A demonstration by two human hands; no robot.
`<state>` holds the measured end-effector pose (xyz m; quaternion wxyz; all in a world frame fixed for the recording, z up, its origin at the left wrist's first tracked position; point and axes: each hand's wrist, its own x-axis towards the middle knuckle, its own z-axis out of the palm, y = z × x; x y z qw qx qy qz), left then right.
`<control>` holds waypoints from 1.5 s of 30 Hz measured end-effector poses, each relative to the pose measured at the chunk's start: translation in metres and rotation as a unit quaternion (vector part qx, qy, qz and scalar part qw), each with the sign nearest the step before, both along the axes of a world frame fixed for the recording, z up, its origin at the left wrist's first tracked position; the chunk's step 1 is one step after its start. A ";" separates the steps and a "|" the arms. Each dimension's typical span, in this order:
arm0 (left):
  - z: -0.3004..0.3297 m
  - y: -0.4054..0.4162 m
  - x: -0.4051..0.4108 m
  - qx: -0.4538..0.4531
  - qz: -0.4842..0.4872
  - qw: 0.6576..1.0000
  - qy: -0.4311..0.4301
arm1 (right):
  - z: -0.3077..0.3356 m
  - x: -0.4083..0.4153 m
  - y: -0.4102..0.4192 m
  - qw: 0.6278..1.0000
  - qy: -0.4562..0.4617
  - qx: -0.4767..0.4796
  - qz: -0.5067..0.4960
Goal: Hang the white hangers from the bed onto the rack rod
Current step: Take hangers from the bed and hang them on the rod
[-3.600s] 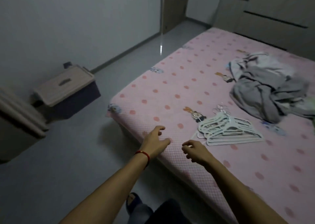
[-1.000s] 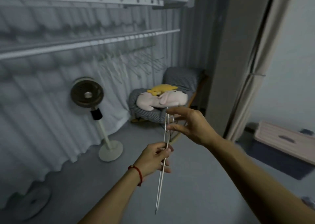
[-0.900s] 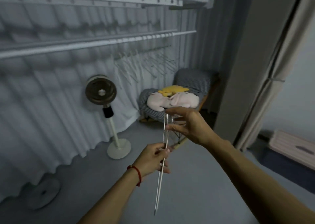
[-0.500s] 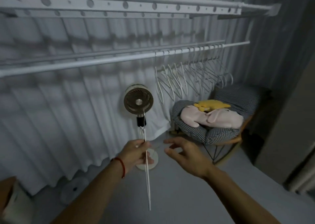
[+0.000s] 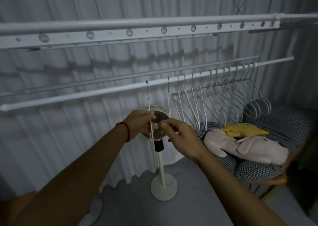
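White plastic hanger (image 5: 151,122), seen edge-on, is pinched in a person's left hand (image 5: 140,123), its hook (image 5: 147,84) at the rack rod (image 5: 103,89) left of a row of hung hangers (image 5: 215,96); contact is unclear. The right hand (image 5: 179,137) hovers just beside it, fingers loosely curled and holding nothing. A pedestal fan (image 5: 159,139) stands behind; plush toys (image 5: 240,141) lie on a checked chair (image 5: 284,122).

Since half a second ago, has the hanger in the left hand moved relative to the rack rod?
Yes. The hanger, gripped by the left hand, has risen: its hook now reaches the rack rod, whereas earlier it hung well below it.
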<state>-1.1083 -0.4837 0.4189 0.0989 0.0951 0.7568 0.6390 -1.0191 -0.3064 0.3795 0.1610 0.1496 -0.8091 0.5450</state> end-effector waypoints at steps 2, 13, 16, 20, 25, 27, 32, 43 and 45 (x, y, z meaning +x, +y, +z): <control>0.008 0.006 -0.019 -0.001 -0.008 1.000 -0.001 | 0.006 -0.013 0.002 1.000 0.006 0.008 -0.003; 0.005 0.028 -0.106 -0.034 -0.065 0.997 0.002 | 0.015 -0.065 0.005 0.995 0.004 0.060 -0.083; -0.003 0.033 -0.119 -0.023 -0.073 0.997 0.001 | 0.015 -0.075 0.001 0.994 -0.003 0.054 -0.097; -0.008 0.037 -0.129 -0.035 -0.083 0.996 0.008 | 0.010 -0.088 -0.003 0.991 -0.002 0.072 -0.111; -0.010 0.036 -0.136 -0.015 -0.107 0.994 -0.012 | 0.008 -0.096 -0.007 0.988 0.002 0.099 -0.119; -0.011 0.036 -0.138 -0.016 -0.119 0.993 -0.014 | 0.009 -0.097 -0.006 0.987 0.003 0.107 -0.123; -0.012 0.036 -0.136 -0.018 -0.123 0.992 -0.015 | 0.003 -0.097 -0.003 0.985 0.003 0.109 -0.137; -0.005 0.024 -0.038 -0.008 0.035 0.925 0.379 | -0.008 -0.033 0.014 0.965 0.029 0.062 -0.255; -0.003 0.045 -0.003 0.076 -0.042 0.923 0.374 | -0.013 -0.010 0.022 0.953 0.018 0.061 -0.296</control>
